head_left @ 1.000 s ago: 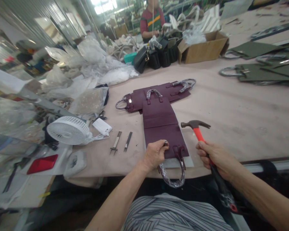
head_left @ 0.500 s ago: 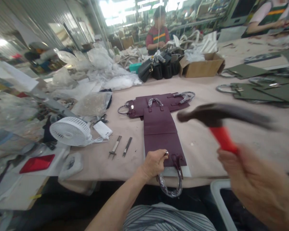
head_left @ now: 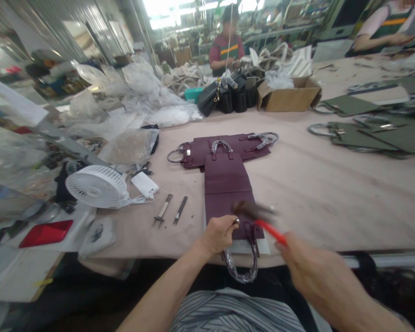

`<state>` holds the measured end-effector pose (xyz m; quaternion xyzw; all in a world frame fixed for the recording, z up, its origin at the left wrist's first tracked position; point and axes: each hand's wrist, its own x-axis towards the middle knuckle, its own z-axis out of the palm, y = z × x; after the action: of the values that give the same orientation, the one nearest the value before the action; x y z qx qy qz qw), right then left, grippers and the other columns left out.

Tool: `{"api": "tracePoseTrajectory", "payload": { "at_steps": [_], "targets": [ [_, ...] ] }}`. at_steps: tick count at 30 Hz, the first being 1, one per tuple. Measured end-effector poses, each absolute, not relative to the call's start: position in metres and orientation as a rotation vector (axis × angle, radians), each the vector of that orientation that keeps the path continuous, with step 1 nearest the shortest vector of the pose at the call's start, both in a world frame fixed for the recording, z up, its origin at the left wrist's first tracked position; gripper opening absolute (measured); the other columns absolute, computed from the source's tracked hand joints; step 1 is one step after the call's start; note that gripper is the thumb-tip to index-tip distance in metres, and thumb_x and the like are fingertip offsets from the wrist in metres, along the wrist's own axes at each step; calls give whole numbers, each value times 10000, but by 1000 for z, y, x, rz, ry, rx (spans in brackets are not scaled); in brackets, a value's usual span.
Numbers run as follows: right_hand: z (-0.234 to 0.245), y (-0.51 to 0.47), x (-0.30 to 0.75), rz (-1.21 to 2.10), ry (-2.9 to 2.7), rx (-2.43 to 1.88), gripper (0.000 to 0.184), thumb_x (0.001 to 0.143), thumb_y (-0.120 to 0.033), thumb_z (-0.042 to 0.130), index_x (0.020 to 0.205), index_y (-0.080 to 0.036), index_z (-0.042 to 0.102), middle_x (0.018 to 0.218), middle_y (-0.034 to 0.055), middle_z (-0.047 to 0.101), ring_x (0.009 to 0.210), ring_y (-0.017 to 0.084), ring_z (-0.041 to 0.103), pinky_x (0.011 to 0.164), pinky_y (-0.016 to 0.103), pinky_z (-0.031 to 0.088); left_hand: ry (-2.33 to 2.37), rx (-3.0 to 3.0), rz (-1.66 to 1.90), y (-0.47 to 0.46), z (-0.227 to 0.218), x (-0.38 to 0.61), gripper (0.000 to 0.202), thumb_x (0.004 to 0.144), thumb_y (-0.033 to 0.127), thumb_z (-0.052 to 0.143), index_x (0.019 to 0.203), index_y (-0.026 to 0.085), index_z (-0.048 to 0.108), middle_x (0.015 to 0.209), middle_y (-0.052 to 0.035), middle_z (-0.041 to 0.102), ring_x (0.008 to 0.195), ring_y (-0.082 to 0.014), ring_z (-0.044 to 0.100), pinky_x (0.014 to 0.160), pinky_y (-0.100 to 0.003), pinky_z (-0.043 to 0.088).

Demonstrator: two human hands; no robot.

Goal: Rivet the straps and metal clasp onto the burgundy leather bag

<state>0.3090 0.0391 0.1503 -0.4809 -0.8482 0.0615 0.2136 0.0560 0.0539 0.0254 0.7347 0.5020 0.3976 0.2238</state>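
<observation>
A maroon bag panel (head_left: 226,177) lies at the table's front edge, over a white sheet. Its plastic-wrapped handle (head_left: 245,276) hangs past the edge toward me. My left hand (head_left: 218,234) rests on the panel's near end, fingers closed around a small metal punch (head_left: 236,221) whose shiny top shows above the fist. My right hand (head_left: 299,258) grips the red handle of a hammer (head_left: 269,229). The hammer's head, blurred by motion, is just above and to the right of the punch. Whether they touch I cannot tell.
More maroon bag panels (head_left: 200,150) lie beyond. Left are a pronged tool (head_left: 163,210), a flat metal tool (head_left: 180,210), a white fan (head_left: 97,186) and a power bank (head_left: 145,183). Dark green panels (head_left: 373,133) lie right. A cardboard box (head_left: 288,97) and black bags (head_left: 233,94) stand behind; co-workers sit further back.
My right hand has swung the hammer down and leftward, from raised at the right to close by the punch. My left hand stays in place on the panel. The view has shifted slightly.
</observation>
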Motion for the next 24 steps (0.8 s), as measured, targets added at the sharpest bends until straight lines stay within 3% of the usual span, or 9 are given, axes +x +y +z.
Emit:
{"api": "tracePoseTrajectory", "payload": {
  "at_steps": [2, 5, 8, 10, 12, 14, 17, 21, 24],
  "targets": [
    [147, 41, 304, 198, -2402, -1267, 480, 1047, -500, 289, 711, -250, 523, 450, -42, 435, 343, 130, 376, 378, 297, 204, 1371, 2058, 1112, 54, 22, 56, 154, 940, 172, 499, 910, 188, 649, 789, -54, 708, 716, -169, 683, 671, -252, 527],
    [137, 62, 311, 437, -2326, -1403, 439, 1023, -531, 324, 722, -240, 458, 492, -33, 478, 396, 128, 439, 440, 277, 279, 1353, 2095, 1131, 54, 22, 56, 157, 956, 175, 485, 930, 171, 640, 815, -59, 707, 740, -172, 685, 685, -254, 525],
    [111, 95, 328, 779, -2244, -1689, 438, 978, -521, 267, 703, -233, 450, 548, 13, 521, 478, 150, 496, 484, 272, 361, 1357, 2081, 1098, 55, 28, 56, 150, 967, 184, 494, 946, 170, 642, 852, -54, 713, 768, -168, 686, 715, -252, 525],
    [89, 114, 336, 821, -2236, -1892, 457, 963, -471, 198, 727, -218, 497, 578, 52, 553, 499, 178, 528, 512, 299, 418, 1367, 2060, 1077, 54, 33, 56, 129, 965, 197, 521, 937, 175, 646, 852, -45, 711, 768, -164, 682, 724, -249, 522],
    [70, 125, 336, 714, -2219, -1993, 487, 949, -450, 201, 848, -168, 585, 724, 132, 633, 614, 244, 601, 609, 379, 488, 1382, 2046, 1062, 52, 35, 57, 113, 963, 211, 545, 949, 175, 652, 860, -43, 713, 774, -164, 684, 729, -248, 520],
    [59, 123, 326, 523, -2213, -1952, 533, 946, -462, 253, 1091, -102, 619, 1056, 225, 658, 910, 331, 645, 810, 483, 514, 1396, 2038, 1056, 49, 36, 58, 118, 968, 222, 551, 967, 171, 657, 879, -50, 719, 797, -170, 691, 739, -250, 520],
    [49, 105, 295, 291, -2226, -1697, 611, 965, -502, 372, 1363, -63, 519, 1381, 235, 524, 1274, 362, 500, 1073, 512, 427, 1442, 1996, 1057, 46, 36, 60, 140, 973, 222, 537, 977, 166, 665, 904, -63, 729, 829, -177, 698, 756, -255, 519],
    [32, 77, 247, 406, -2289, -1690, 723, 904, -435, 605, 1477, -32, 428, 1490, 267, 422, 1333, 389, 457, 1077, 514, 452, 1535, 1763, 1071, 54, 37, 60, 163, 950, 200, 534, 875, 176, 676, 822, -37, 725, 776, -158, 685, 739, -244, 522],
    [35, 63, 231, 457, -2223, -1869, 793, 893, -383, 654, 1543, -49, 344, 1548, 265, 356, 1370, 402, 424, 1081, 538, 449, 1584, 1552, 1123, 55, 40, 58, 231, 959, 219, 525, 781, 181, 668, 786, -31, 738, 739, -149, 699, 700, -228, 553]
  ]
}}
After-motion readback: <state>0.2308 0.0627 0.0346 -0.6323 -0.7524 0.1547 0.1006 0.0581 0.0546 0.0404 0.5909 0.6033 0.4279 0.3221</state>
